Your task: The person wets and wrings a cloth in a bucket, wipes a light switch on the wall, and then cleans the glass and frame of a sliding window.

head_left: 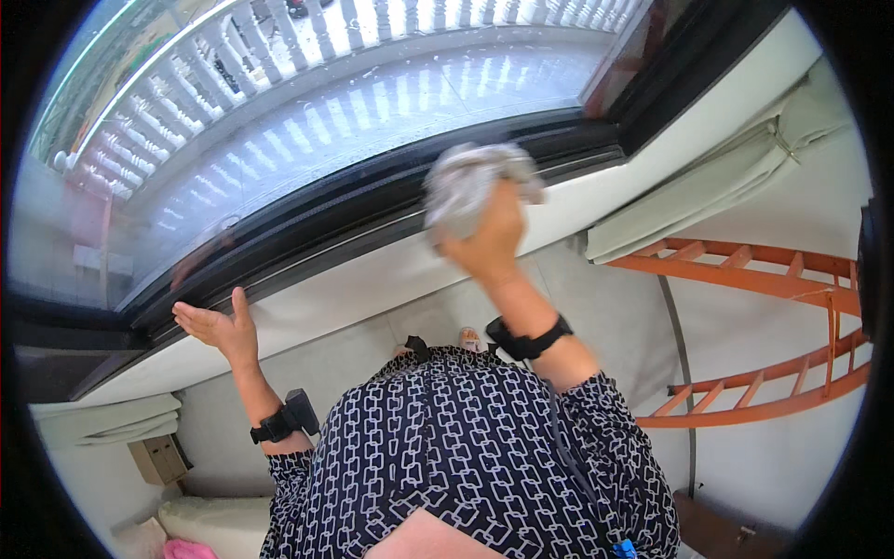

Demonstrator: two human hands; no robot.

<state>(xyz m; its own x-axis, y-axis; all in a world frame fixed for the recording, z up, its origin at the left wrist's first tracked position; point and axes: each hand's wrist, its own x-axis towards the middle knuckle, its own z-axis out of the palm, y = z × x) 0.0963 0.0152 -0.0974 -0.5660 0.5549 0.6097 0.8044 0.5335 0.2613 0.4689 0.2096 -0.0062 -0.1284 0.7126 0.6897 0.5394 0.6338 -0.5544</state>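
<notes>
A crumpled pale grey cloth [466, 182] is gripped in my right hand [495, 233], against the dark window frame [372, 200] or just above it; I cannot tell which. Slight blur softens the cloth and that hand. To the left, my left hand [219, 331] is empty, its thumb raised apart from the stretched fingers, near the inner edge of the frame and the white sill [307, 289]. Beyond the frame, the window glass [307, 149] carries small white specks.
Outside stands a white balustrade [223, 56]. An orange ladder [745, 265] leans at the right, beside a gathered pale curtain [698, 200]. Another curtain [112, 419] hangs at the left above a small beige box [158, 459]. Grey floor [372, 340] shows below the sill.
</notes>
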